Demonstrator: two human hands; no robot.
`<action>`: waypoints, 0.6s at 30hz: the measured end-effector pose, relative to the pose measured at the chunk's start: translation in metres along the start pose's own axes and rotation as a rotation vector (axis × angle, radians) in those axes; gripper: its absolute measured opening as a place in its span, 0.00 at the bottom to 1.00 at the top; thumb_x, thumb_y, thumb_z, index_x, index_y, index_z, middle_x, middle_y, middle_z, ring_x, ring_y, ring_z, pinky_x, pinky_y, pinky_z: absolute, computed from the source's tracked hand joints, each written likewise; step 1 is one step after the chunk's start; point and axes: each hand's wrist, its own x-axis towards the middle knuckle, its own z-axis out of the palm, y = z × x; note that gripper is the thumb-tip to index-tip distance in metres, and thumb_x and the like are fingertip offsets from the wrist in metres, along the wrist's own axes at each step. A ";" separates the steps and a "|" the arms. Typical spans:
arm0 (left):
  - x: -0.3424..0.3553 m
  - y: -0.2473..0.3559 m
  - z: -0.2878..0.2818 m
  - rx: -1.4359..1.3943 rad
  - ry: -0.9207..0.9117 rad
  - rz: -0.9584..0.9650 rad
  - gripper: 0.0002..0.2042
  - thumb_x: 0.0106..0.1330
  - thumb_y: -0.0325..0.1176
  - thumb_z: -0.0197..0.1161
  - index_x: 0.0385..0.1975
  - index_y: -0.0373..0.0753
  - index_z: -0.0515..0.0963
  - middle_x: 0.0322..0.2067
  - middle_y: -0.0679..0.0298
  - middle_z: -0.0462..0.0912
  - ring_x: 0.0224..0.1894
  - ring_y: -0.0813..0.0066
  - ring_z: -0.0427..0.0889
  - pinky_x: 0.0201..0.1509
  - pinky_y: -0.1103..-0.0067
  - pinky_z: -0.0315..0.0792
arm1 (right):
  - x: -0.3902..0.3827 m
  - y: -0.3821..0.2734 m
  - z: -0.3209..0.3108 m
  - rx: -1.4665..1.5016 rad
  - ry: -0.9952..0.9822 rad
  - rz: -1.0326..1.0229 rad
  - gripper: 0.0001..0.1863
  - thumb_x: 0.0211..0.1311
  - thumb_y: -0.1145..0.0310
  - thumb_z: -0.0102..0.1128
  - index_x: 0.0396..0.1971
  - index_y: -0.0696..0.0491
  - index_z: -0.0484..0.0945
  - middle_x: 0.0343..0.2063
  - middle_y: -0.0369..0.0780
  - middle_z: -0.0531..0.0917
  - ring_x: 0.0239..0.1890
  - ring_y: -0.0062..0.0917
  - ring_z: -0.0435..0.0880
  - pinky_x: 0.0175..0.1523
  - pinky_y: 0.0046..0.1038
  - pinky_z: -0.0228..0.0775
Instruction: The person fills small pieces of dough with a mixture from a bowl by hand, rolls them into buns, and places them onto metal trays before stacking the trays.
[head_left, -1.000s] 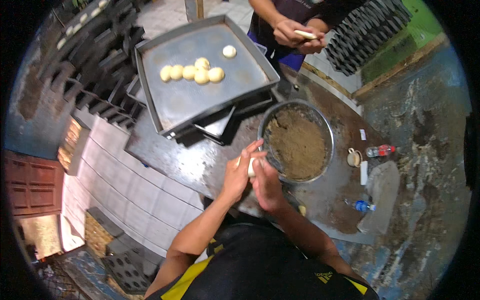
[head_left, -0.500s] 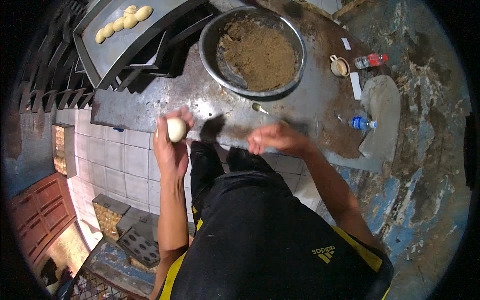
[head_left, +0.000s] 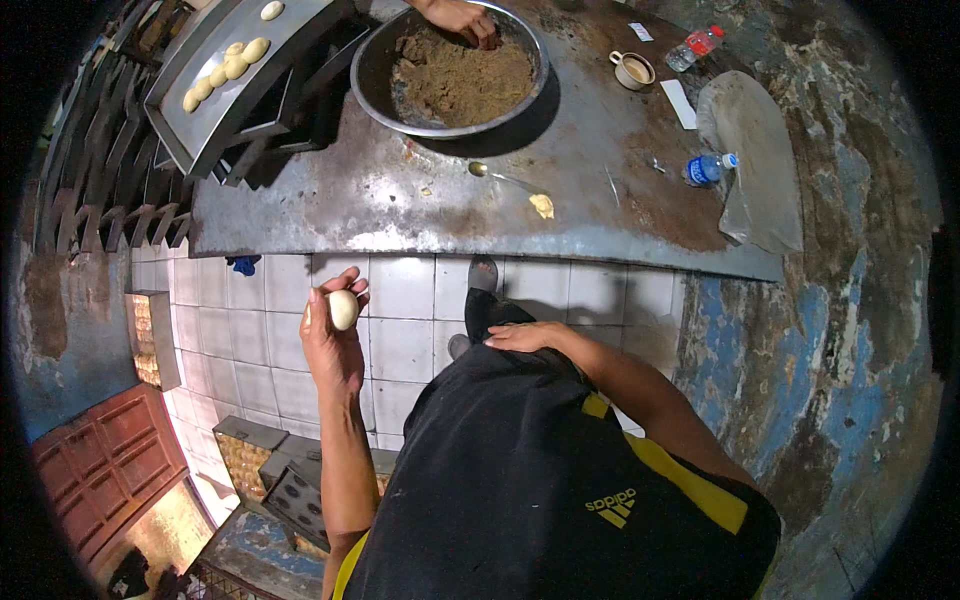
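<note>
A smooth, pale dough ball (head_left: 344,310) rests in my left hand (head_left: 333,325), whose fingers curl round it. That hand is over the tiled floor, just off the table's front edge. My right hand (head_left: 522,337) lies flat on my black clothing at the thigh, fingers stretched and nothing seen in them. On the metal table (head_left: 330,210) stands a wide metal bowl (head_left: 376,92) of brown crumbly mixture (head_left: 465,88). Another person's hand (head_left: 468,22) reaches into the bowl from the far side, its fingertips in the mixture.
Several dough balls (head_left: 218,75) lie on a metal tray (head_left: 212,118) at far left. Before the bowl are a spoon (head_left: 478,169) and a small dough scrap (head_left: 541,206). A cup (head_left: 633,70), a red-labelled bottle (head_left: 694,48) and a blue-labelled bottle (head_left: 708,169) stand or lie at right.
My body has moved back from the table. The right hand dropped onto my thigh; my left still holds the dough ball. Another person's hand has come into the bowl.
</note>
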 end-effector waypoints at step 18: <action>-0.162 -0.046 -0.127 -0.046 0.381 0.031 0.20 0.78 0.47 0.52 0.43 0.33 0.79 0.48 0.53 0.82 0.47 0.68 0.81 0.53 0.70 0.75 | -0.011 -0.029 -0.075 1.048 0.950 0.140 0.21 0.74 0.71 0.46 0.63 0.61 0.67 0.48 0.49 0.84 0.43 0.31 0.86 0.45 0.34 0.81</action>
